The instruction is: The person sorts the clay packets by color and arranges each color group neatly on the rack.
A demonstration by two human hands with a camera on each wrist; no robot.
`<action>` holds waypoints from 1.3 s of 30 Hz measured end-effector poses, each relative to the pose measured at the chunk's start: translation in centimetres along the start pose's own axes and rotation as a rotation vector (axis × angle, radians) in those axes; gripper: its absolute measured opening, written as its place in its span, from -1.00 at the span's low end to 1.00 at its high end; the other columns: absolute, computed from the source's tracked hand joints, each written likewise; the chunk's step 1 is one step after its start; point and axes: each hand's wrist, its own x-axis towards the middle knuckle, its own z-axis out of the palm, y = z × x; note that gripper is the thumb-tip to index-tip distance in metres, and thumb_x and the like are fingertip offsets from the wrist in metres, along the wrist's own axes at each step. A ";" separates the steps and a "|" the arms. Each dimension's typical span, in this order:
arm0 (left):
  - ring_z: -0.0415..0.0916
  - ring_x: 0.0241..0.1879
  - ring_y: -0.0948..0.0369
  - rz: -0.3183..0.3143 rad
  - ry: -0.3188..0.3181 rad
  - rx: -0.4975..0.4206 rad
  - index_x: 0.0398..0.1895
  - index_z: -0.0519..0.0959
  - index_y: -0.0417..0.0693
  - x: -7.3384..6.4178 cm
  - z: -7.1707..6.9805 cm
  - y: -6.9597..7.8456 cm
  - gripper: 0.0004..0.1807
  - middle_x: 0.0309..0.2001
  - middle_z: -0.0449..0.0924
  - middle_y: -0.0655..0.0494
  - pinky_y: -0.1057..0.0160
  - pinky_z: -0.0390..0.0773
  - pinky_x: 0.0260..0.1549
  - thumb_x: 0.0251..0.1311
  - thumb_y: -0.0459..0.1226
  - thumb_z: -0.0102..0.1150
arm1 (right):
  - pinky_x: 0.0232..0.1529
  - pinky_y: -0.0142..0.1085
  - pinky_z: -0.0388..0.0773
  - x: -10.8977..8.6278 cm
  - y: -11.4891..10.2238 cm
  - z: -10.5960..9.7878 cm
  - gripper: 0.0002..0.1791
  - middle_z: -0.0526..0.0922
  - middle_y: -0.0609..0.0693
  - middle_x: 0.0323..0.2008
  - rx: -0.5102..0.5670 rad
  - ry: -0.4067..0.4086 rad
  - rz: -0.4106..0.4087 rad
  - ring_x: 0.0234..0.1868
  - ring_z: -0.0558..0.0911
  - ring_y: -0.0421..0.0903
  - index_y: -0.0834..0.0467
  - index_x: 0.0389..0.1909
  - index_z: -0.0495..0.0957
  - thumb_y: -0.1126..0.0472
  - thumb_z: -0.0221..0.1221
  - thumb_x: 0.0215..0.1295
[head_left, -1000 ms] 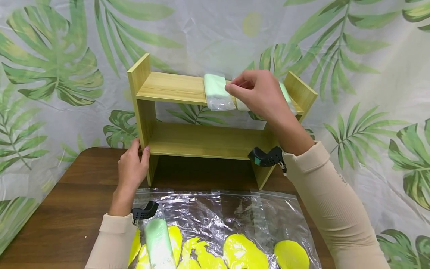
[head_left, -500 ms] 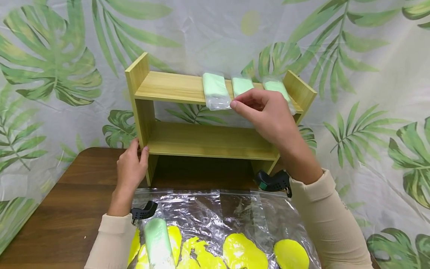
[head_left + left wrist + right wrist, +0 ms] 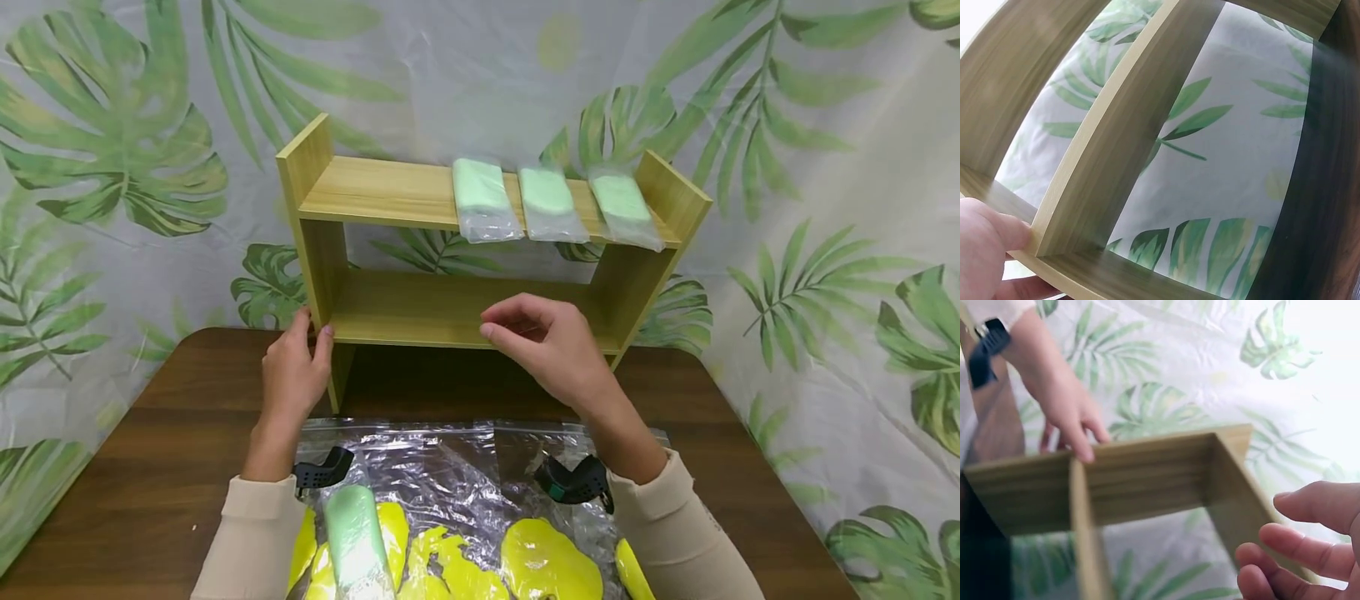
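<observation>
My left hand (image 3: 292, 367) grips the left side panel of a small wooden shelf (image 3: 420, 310); in the left wrist view its thumb (image 3: 1007, 230) lies at the front edge, where the middle board meets the panel. My right hand (image 3: 551, 350) is in the air in front of the middle board, fingers loosely curled, thumb and index fingertips close together with nothing between them. Three mint-green packets in clear plastic lie side by side along the top board: one near the middle (image 3: 480, 185), another (image 3: 546, 192) to its right, and the last (image 3: 619, 197) by the right end panel.
In front of the shelf a large clear zip bag (image 3: 442, 454) covers part of the dark wooden table (image 3: 150, 467). Flat yellow pieces (image 3: 547, 558) show at the bag, with another mint-green packet (image 3: 352, 533) at its left. A leaf-patterned cloth (image 3: 465, 75) hangs behind.
My right hand has drawn back from the packets on the top board and dropped down in front of the middle board. My left hand stays on the side panel.
</observation>
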 end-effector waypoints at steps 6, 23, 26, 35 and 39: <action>0.53 -0.15 -0.33 0.016 -0.001 -0.010 0.21 0.37 -0.33 0.1 -0.1 -0.1 -0.55 -0.07 0.58 -0.38 -0.29 0.38 -0.19 0.43 -0.18 -0.05 | -0.18 -0.19 0.58 -1.5 2.3 3.2 -0.77 0.67 -0.08 -0.18 0.125 -0.045 0.081 -0.22 0.64 -0.09 0.07 -0.07 0.63 0.13 0.26 0.29; 0.54 -0.19 -0.32 0.045 0.024 -0.017 0.18 0.39 -0.33 0.1 -0.2 0.0 -0.59 -0.11 0.59 -0.37 -0.28 0.39 -0.24 0.40 -0.21 0.00 | -0.20 -0.20 0.60 -5.0 6.3 11.1 -0.63 0.66 0.03 -0.19 0.372 -0.172 0.276 -0.20 0.64 0.01 0.11 0.08 0.52 0.19 0.26 0.27; 0.54 -0.22 -0.31 0.046 0.026 -0.021 0.16 0.39 -0.33 0.1 -0.2 0.0 -0.60 -0.13 0.60 -0.37 -0.27 0.39 -0.26 0.40 -0.21 -0.01 | -0.22 -0.13 0.61 -5.6 6.4 12.6 -0.59 0.65 0.06 -0.20 0.415 -0.213 0.321 -0.24 0.66 0.01 0.15 0.11 0.49 0.23 0.27 0.24; 0.55 -0.23 -0.29 0.054 0.028 -0.023 0.16 0.39 -0.34 0.0 0.0 -0.3 -0.59 -0.13 0.60 -0.35 -0.27 0.38 -0.27 0.40 -0.22 0.00 | -0.37 -0.32 0.58 -7.1 6.7 16.0 -0.53 0.63 -0.05 -0.31 0.391 -0.307 0.446 -0.36 0.65 -0.18 0.21 0.04 0.50 0.21 0.37 0.10; 0.55 -0.24 -0.28 0.059 0.026 -0.027 0.18 0.38 -0.34 0.0 0.0 -0.4 -0.59 -0.14 0.60 -0.36 -0.26 0.39 -0.27 0.40 -0.23 0.00 | -0.43 -0.33 0.57 -7.9 6.9 17.4 -0.49 0.61 -0.08 -0.37 0.357 -0.345 0.482 -0.43 0.63 -0.21 0.21 0.01 0.48 0.20 0.41 0.04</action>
